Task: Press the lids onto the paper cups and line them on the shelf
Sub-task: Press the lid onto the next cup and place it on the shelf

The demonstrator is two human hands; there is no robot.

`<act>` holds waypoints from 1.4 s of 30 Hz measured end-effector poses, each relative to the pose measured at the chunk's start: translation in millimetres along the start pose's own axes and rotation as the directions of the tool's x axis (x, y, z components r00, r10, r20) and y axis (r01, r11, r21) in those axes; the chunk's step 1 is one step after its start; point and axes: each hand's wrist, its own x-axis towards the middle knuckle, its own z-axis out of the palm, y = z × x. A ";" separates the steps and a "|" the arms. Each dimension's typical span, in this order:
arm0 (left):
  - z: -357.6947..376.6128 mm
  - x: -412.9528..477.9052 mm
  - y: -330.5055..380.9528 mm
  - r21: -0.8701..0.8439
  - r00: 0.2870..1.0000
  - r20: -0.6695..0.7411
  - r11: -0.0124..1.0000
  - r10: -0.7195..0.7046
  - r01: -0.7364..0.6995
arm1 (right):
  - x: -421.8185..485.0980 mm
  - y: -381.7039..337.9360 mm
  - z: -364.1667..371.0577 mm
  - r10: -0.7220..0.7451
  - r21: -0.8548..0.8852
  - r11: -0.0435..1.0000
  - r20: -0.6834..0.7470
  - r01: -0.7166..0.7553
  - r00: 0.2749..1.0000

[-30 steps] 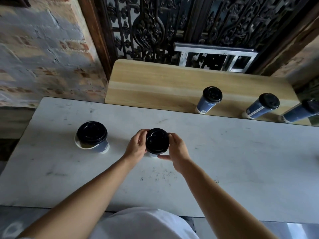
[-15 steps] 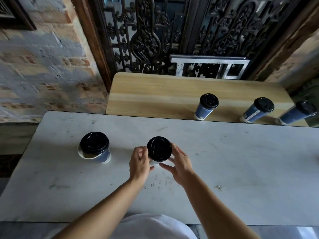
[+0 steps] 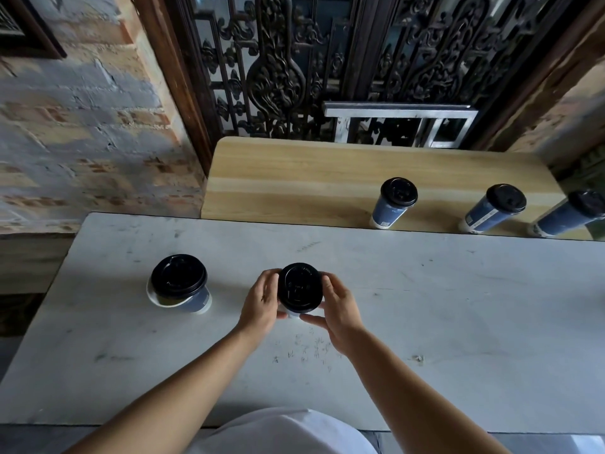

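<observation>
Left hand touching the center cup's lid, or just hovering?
Touching. Head view: the left hand curls against the left rim of the lid, with no table showing between them; the right hand cups the other side.

It looked like a café or takeaway drinks counter. Lidded paper cups stood on a wooden shelf at centre right, behind a white worktop. Weathered brick and an ornate grille filled the top.

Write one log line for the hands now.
left hand: grips round black plastic lid on paper cup | right hand: grips same lid | white table: second cup with askew lid | wooden shelf: three lidded blue cups
</observation>
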 end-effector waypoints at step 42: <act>-12.5 6.6 7.0 0.019 0.990 0.046 0.991 -0.131 0.131 | 1.1 9.4 6.6 0.046 0.025 0.999 -0.030 -0.045 0.998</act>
